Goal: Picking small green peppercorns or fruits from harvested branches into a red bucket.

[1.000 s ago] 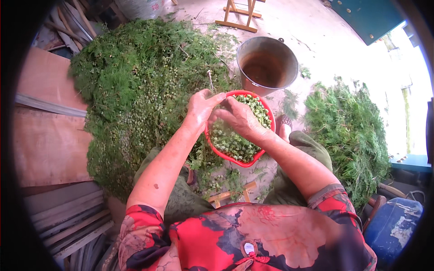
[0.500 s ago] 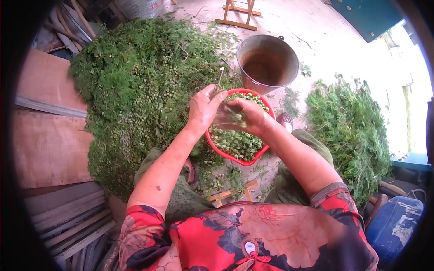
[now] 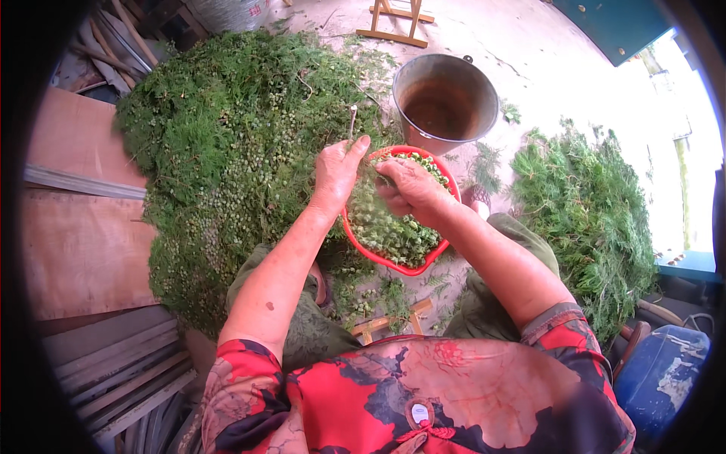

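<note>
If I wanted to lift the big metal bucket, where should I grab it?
Probably the right rim, coming from above and the right: the bucket stands upright, open side up, with a thin edge to grip, while the red bowl and greenery pile lie on its near and left sides.

A basin (image 3: 414,270) of cuttings (image 3: 404,238) lies between a larger foliage heap (image 3: 219,166), left, and a smaller heap (image 3: 582,219), right, before a bucket (image 3: 440,110).

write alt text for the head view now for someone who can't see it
A person's left hand grips a cut stem while the right hand, fingers curled, is close beside it over a red-rimmed container of small green pieces. A metal bucket stands just beyond, between a large leafy green heap at left and a smaller heap at right.
</note>
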`<move>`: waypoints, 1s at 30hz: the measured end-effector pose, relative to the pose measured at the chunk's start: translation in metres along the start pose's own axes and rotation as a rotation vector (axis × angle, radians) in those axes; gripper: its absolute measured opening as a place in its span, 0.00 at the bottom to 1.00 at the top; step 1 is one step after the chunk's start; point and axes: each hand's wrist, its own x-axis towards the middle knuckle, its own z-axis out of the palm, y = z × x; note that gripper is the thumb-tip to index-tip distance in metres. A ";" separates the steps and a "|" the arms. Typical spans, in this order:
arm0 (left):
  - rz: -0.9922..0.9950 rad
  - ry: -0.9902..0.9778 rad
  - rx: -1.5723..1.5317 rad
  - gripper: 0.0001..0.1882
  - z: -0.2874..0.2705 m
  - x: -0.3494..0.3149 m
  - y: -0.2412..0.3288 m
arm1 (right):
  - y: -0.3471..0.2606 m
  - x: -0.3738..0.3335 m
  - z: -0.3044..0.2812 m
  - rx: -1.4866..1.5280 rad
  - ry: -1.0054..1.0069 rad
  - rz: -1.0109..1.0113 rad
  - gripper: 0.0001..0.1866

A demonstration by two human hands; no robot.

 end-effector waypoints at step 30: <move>-0.485 -0.275 -1.077 0.19 -0.014 -0.001 0.022 | 0.025 0.003 0.001 0.162 -0.348 0.089 0.14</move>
